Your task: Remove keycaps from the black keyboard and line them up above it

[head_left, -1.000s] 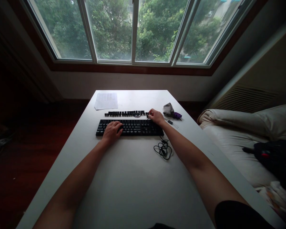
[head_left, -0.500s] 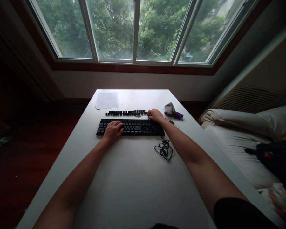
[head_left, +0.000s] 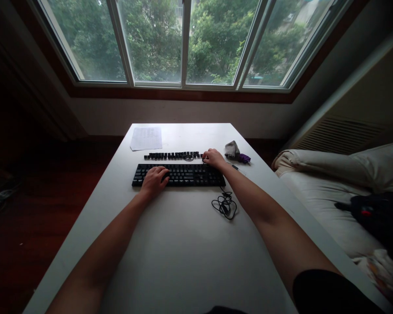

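A black keyboard (head_left: 186,176) lies across the white table. My left hand (head_left: 153,179) rests on the keyboard's left part, palm down with its fingers stretched out over the keys. Just behind the keyboard stands a row of loose black keycaps (head_left: 167,155). At the right end of that row is my right hand (head_left: 213,158), its fingers bent together and pointing down. What they pinch, if anything, is too small and too hidden to make out. A small thin loop-shaped thing (head_left: 189,159) lies by the front of the row.
Coiled black cable (head_left: 225,206) lies in front of the keyboard's right end. Right of my right hand are a grey cloth (head_left: 231,149) and a purple bundle (head_left: 244,158). A printed paper sheet (head_left: 146,138) lies at the back left. A cushioned seat (head_left: 321,200) stands to the right.
The whole view has shifted very slightly. Both hands keep the same places, left on the keyboard and right at the end of the keycap row.
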Demonstrator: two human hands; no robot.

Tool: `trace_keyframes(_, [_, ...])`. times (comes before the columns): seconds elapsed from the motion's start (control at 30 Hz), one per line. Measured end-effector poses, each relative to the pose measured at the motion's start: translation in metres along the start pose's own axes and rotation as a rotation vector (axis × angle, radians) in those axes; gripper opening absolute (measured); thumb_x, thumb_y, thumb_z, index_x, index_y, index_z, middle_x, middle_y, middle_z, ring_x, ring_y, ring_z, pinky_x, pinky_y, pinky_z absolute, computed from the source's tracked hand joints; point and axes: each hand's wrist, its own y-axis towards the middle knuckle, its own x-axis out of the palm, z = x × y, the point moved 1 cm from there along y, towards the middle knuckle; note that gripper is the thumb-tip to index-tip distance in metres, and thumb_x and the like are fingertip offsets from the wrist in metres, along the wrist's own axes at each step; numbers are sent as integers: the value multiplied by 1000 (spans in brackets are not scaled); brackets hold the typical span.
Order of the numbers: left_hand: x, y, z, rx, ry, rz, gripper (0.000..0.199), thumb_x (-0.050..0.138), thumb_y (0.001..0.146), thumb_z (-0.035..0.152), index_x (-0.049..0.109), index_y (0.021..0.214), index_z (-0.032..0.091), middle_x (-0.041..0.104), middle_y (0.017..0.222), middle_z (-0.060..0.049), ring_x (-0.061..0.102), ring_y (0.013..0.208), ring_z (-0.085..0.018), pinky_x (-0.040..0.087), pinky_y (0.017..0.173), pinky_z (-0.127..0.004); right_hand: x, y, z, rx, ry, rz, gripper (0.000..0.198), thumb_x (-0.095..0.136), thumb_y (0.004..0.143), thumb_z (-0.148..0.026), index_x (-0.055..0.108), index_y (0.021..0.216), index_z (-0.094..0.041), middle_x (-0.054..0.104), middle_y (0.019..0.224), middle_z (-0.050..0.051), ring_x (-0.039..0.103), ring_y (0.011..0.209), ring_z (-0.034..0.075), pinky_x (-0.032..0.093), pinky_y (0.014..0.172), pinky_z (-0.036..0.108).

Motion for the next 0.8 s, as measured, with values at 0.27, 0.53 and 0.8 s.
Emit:
trace_keyframes(0.27, [1,0,-2,7,5,7,31,53,94,34,64,121,25,63,125,-8,54,118,-28,42,105,-47,-3,0,-4,-28,-47,15,19,69,84,-26,77,101,-20,64,105,13,54,104,27,42,93,35])
trace_keyframes(0.53, [1,0,0,8,4,6,31,53,95,35,64,122,25,63,124,-7,54,117,-28,42,105,-46,-16,-31,6,-59,105,100,20,62,89,-30,76,99,-20,68,99,8,60,92,22,45,84,31])
trace_keyframes(0.8, [0,-1,2,11,19,10,31,52,95,35,64,122,25,63,125,-8,54,116,-28,42,105,-46,-27,-72,16,-218,288,-46,23,60,90,-35,75,103,-23,71,97,5,63,80,18,47,75,29])
